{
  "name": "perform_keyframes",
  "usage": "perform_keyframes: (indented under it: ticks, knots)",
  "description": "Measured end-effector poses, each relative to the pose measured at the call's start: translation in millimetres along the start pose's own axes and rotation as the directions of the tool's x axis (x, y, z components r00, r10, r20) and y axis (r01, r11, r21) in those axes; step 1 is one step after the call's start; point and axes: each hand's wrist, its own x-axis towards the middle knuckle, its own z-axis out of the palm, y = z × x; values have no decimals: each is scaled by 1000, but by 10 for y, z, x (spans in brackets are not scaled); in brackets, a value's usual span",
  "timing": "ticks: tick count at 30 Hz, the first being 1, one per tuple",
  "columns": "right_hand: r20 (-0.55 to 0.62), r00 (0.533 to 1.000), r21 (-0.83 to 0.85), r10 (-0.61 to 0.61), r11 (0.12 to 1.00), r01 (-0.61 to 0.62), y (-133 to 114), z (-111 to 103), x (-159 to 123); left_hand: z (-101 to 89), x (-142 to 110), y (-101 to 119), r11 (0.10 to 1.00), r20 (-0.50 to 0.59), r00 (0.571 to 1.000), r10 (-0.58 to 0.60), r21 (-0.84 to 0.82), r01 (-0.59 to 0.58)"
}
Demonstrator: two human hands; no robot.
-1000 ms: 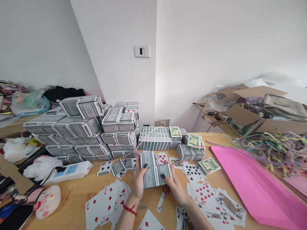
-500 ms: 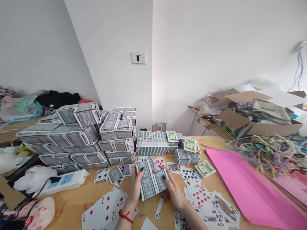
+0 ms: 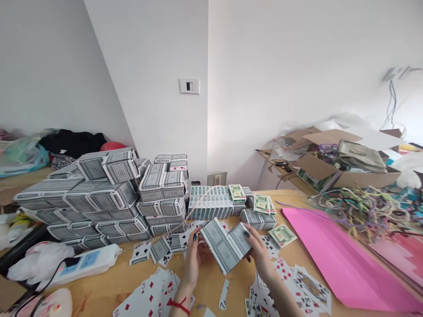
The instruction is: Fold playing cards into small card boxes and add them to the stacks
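Note:
A block made of playing cards (image 3: pixel 222 246), grey patterned backs outward, is held above the table between both hands. It looks stepped, with a notch in its upper edge, and is tilted. My left hand (image 3: pixel 194 259) grips its left side, thumb on the edge. My right hand (image 3: pixel 259 251) closes round its right part, thumb on the face; the fingers beneath are mostly hidden. Below lie loose playing cards (image 3: pixel 145 293) on the left and more face-up cards (image 3: pixel 307 286) on the right. A narrow card strip marked 7 (image 3: pixel 224 294) rests between the wrists.
Stacked card blocks (image 3: pixel 99 193) rise at the left and centre back. Green card boxes (image 3: pixel 282 235) sit right of centre. A white power strip (image 3: pixel 89 264) lies at left, a pink sheet (image 3: pixel 330 259) at right, with tangled yarn (image 3: pixel 350 211) and a cardboard box (image 3: pixel 360 178) behind.
Both hands have shifted right with the card block, which is turned and tilted differently now. The hands are further apart. The whole view has shifted slightly.

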Motion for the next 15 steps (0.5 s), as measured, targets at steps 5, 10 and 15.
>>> perform_keyframes:
  ticks: [5,10,15]
  knots:
    - [-161,987,265,-20,962,63,-401,-315,54,17,41,-25,999,25,999,-47,-14,47]
    - [-163,984,346,-71,930,125,-800,-628,136,35,9,-29,994,64,997,-33,103,26]
    - [-282,955,325,-94,927,187,-847,-830,312,49,-38,-29,975,102,995,-3,221,-20]
